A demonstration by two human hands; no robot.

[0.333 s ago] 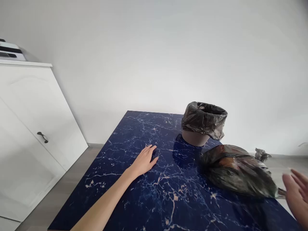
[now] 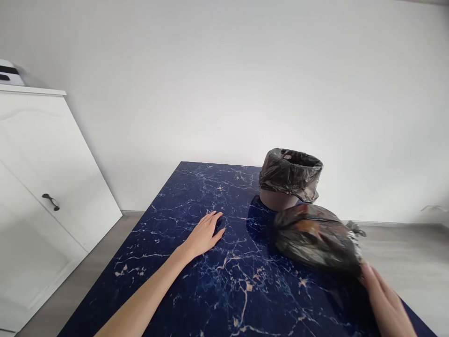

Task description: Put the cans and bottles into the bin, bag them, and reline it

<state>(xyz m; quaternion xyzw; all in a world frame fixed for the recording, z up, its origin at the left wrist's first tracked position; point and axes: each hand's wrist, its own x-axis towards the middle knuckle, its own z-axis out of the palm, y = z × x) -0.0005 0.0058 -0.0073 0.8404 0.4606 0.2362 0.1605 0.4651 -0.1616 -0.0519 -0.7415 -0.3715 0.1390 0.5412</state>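
Note:
My left hand (image 2: 203, 235) rests flat on the dark blue marbled table (image 2: 242, 285), fingers stretched out, holding nothing. At the right side my right hand (image 2: 384, 295) is closed at the near right end of a filled black garbage bag (image 2: 315, 238); its fingertips are partly hidden against the plastic. The bag is translucent, with orange and reddish contents showing through, and has a bunched knot on its far right side. Just behind it stands a small trash bin (image 2: 278, 200), its rim wrapped in a black plastic liner (image 2: 291, 175).
A white cabinet (image 2: 52, 154) with a dark handle (image 2: 51, 201) stands to the left, and a white and black object (image 2: 10, 74) lies on top of it. Behind the table is a pale wall (image 2: 224, 84). Grey floor (image 2: 407, 248) shows at the right.
My right hand has come in from the right edge and closed at the bag's end. The bag has shifted left, nearer the bin. My left hand stays in place; the view has turned slightly right.

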